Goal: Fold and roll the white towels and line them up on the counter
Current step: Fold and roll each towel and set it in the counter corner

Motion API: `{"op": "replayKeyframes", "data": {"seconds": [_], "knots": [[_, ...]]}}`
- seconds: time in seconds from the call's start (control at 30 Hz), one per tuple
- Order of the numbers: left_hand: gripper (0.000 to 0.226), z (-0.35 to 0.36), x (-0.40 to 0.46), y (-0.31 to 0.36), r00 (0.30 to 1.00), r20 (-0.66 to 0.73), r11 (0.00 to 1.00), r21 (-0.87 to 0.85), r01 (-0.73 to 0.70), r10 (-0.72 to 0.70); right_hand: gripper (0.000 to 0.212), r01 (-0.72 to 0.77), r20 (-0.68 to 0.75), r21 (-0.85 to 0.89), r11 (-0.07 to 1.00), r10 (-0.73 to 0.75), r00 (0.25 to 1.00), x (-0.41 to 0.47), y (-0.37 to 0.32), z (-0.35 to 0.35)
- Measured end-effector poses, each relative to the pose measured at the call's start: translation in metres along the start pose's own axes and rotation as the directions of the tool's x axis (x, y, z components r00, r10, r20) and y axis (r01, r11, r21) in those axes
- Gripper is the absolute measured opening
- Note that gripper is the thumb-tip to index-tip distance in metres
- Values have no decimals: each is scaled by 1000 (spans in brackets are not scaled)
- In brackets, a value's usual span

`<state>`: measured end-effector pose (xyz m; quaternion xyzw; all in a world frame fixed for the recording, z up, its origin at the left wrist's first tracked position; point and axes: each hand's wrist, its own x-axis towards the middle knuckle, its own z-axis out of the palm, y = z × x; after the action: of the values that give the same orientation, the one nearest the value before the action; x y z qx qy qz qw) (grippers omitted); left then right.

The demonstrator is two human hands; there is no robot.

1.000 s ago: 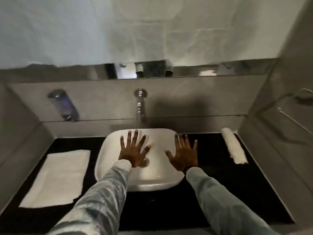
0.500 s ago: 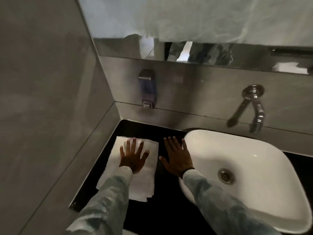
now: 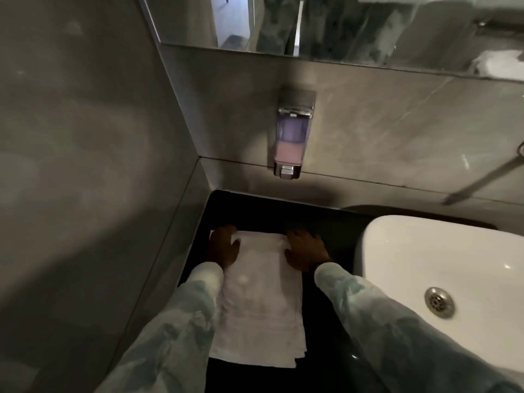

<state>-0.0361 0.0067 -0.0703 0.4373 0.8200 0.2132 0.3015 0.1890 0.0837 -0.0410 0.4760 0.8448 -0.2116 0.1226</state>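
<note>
A folded white towel (image 3: 259, 302) lies flat on the black counter (image 3: 326, 336), left of the sink. My left hand (image 3: 224, 246) rests on the towel's far left corner, fingers curled over the edge. My right hand (image 3: 304, 249) sits on the far right corner, its fingers bent onto the cloth. Whether either hand pinches the fabric or only presses on it is unclear. Both sleeves cover the towel's side edges.
A white basin (image 3: 425, 256) with a metal drain (image 3: 439, 302) fills the right side. A soap dispenser (image 3: 293, 134) hangs on the back wall above the counter. A grey wall (image 3: 85, 165) closes the left. The mirror (image 3: 368, 26) reflects a white towel (image 3: 496, 63).
The view swung left from the sink to the counter's left end. Both hands went from hovering over the basin to the far corners of the flat towel.
</note>
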Motion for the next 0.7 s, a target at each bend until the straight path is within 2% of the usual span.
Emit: {"op": "replayKeyframes", "data": {"seconds": [0.03,0.1,0.2,0.33,0.5,0.6,0.7], "knots": [[32,-3,11,-11,999,27,999,-24,45,-44,62,-32,28,9,999,32,999,8,-10,2],[19,-9,5,-9,996,86,998,-52,31,-26,57,-60,40,33,998,59,997,1,-9,-1],[15,-21,8,12,983,182,988,-156,17,12,50,-110,31,130,985,106,994,11,4,-8],[20,-35,5,17,960,273,984,-175,-15,63,41,-155,22,184,971,154,988,10,12,-14],[24,-65,-12,40,922,383,998,-15,-55,56,35,-126,27,232,964,124,992,-15,9,-24],[34,-87,-29,72,831,556,968,202,-152,15,39,-84,75,265,961,67,995,-47,12,-37],[43,-104,-56,115,773,624,885,418,-207,-114,39,-69,174,362,930,6,985,-90,17,-52]]}}
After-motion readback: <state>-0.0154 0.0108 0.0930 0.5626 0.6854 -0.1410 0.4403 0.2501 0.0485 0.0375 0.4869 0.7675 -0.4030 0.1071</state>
